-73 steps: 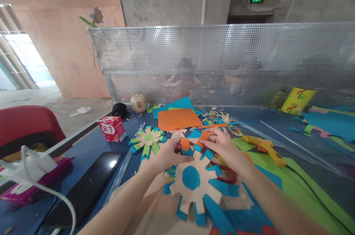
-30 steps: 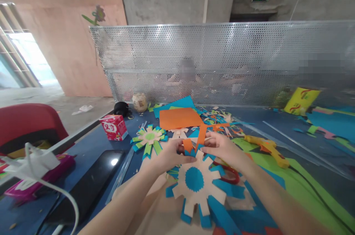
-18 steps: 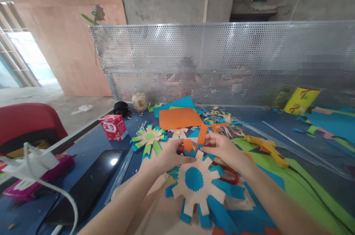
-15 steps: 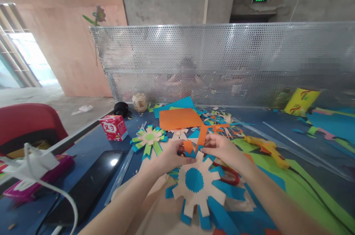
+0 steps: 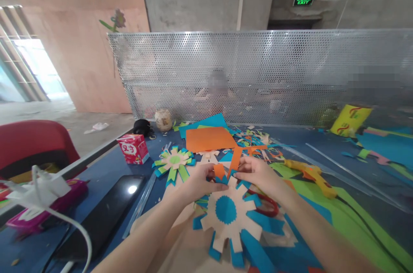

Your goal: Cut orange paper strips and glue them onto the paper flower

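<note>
A paper flower [image 5: 237,195] with pale peach petals, blue tips and a blue scalloped centre lies in front of me. At its far edge, my left hand [image 5: 201,182] has its thumb along a petal and its fingers curled behind. On the other side, my right hand [image 5: 256,174] pinches the flower's edge. Between the hands, a short orange tab [image 5: 220,170] stands at a blue petal tip, and an orange paper strip [image 5: 235,159] slants up beside my right fingertips. Red looped handles [image 5: 271,207] show partly under the flower.
Left of my hands lie a finished-looking green and blue paper flower [image 5: 174,160], a dark phone [image 5: 106,215] and a red box [image 5: 133,149]. A yellow glue gun [image 5: 312,174] rests on green sheets at right. Behind are an orange sheet [image 5: 209,139], paper scraps and a perforated metal screen [image 5: 180,71].
Both hands keep their hold at the flower's edge, almost unmoved. The whole view has shifted very slightly.
</note>
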